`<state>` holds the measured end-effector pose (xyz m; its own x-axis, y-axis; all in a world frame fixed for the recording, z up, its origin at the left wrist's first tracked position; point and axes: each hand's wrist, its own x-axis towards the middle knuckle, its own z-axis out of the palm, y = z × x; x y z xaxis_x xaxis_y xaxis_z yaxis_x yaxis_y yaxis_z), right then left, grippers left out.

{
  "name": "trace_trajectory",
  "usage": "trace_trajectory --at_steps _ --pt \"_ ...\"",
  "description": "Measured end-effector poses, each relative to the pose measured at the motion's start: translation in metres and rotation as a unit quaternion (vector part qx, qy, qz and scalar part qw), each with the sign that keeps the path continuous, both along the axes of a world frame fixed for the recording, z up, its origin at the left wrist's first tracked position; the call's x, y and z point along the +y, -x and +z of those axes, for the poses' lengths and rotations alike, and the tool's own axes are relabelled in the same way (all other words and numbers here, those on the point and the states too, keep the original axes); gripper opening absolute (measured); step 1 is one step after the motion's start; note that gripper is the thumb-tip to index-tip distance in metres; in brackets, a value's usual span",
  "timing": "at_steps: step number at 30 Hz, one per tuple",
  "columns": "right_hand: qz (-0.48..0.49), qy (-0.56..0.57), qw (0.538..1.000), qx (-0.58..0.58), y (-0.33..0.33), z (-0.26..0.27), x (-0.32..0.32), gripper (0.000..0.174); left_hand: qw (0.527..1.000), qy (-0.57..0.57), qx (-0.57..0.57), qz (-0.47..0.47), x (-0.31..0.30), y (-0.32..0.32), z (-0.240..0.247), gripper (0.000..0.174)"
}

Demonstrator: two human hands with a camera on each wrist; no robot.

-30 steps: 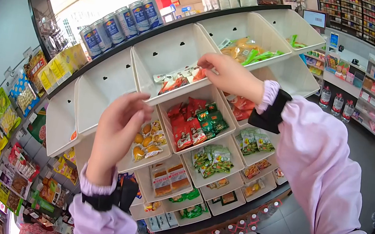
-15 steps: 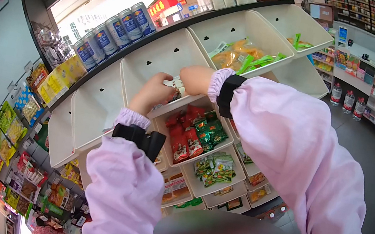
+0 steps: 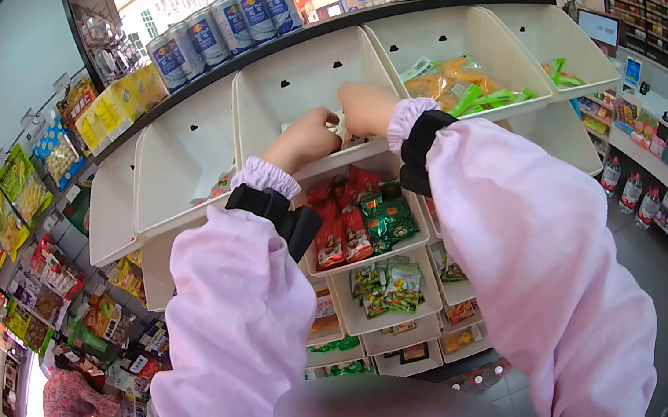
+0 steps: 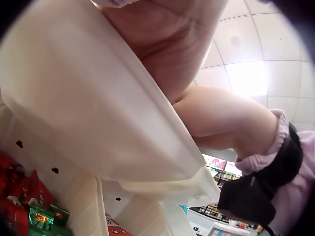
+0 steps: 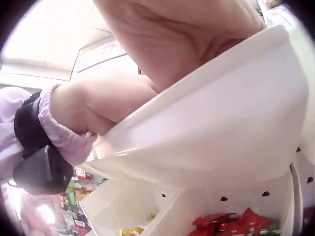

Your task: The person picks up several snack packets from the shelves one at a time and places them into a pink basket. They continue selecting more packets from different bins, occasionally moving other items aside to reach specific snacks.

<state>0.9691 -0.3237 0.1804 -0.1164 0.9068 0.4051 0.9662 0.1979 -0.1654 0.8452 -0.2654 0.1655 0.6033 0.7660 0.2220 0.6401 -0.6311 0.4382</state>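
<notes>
Both hands reach into a white bin (image 3: 266,112) of the top row, side by side and close together. The left hand (image 3: 303,141) bends over the front rim, its fingertips at a few small whitish snack packets (image 3: 336,126). From the right comes the right hand (image 3: 366,110), turned down into the same bin, its fingers hidden behind the hand and rim. In the left wrist view the bin's front wall (image 4: 113,98) covers the left fingers. The right wrist view likewise shows the right palm (image 5: 172,44) above the wall. I cannot tell whether either hand grips a packet.
Below hangs a bin of red packets (image 3: 333,213) and green packets (image 3: 385,222). To the right, a bin holds orange-yellow bagged snacks (image 3: 455,78). Silver-blue cans (image 3: 229,20) line the ledge behind. Hanging snack bags (image 3: 17,180) cover the left wall; a counter (image 3: 647,130) stands at right.
The left hand has moved from outside the bin's front edge up and into it, beside the right hand. The right hand has shifted left and deeper in. Over the last half second both stay there.
</notes>
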Motion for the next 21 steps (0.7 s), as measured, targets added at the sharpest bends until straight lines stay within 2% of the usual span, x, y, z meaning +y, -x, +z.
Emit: trace_trajectory --at_steps 1,2,3,5,8,9,11,13,15,16,19,21 --pt "-0.004 0.011 1.000 0.023 0.001 0.003 0.000 0.032 1.000 -0.002 -0.005 0.000 0.004 0.001 -0.001 0.048" --pt "0.002 -0.025 0.999 0.038 0.002 0.002 0.006 0.033 1.000 -0.005 -0.011 0.000 0.007 0.001 -0.003 0.045" --pt "0.001 -0.010 0.995 0.097 -0.001 0.002 0.011 0.034 1.000 -0.007 -0.017 0.001 0.009 0.002 -0.004 0.042" --pt "-0.001 0.022 0.977 0.211 -0.005 0.002 0.015 0.036 0.999 -0.001 -0.048 -0.001 0.008 0.004 -0.005 0.043" --pt "0.013 -0.009 0.964 0.265 -0.016 0.011 0.006 0.039 0.994 0.063 -0.086 0.005 -0.020 0.010 0.015 0.048" --pt "0.017 -0.015 0.960 0.279 -0.016 0.014 -0.001 0.039 0.984 0.073 -0.164 -0.018 -0.022 0.012 0.014 0.048" --pt "0.061 -0.037 0.911 0.407 -0.015 0.021 -0.021 0.034 0.943 0.090 -0.315 -0.059 -0.026 0.018 0.011 0.047" --pt "0.100 -0.107 0.898 0.416 -0.009 0.023 -0.035 0.032 0.908 0.117 -0.397 -0.064 -0.039 0.028 0.014 0.043" --pt "0.153 -0.169 0.903 0.365 0.002 0.023 -0.051 0.030 0.870 0.177 -0.453 -0.083 -0.049 0.039 0.016 0.041" --pt "0.180 -0.149 0.893 0.384 0.009 0.021 -0.061 0.032 0.852 0.204 -0.474 -0.092 -0.062 0.047 0.016 0.036" --pt "0.258 -0.230 0.862 0.371 0.039 0.006 -0.083 0.027 0.794 0.260 -0.519 -0.181 -0.090 0.079 0.006 0.030" --pt "0.255 -0.164 0.864 0.402 0.069 -0.002 -0.122 0.029 0.776 0.247 -0.546 -0.199 -0.105 0.102 -0.009 0.027"
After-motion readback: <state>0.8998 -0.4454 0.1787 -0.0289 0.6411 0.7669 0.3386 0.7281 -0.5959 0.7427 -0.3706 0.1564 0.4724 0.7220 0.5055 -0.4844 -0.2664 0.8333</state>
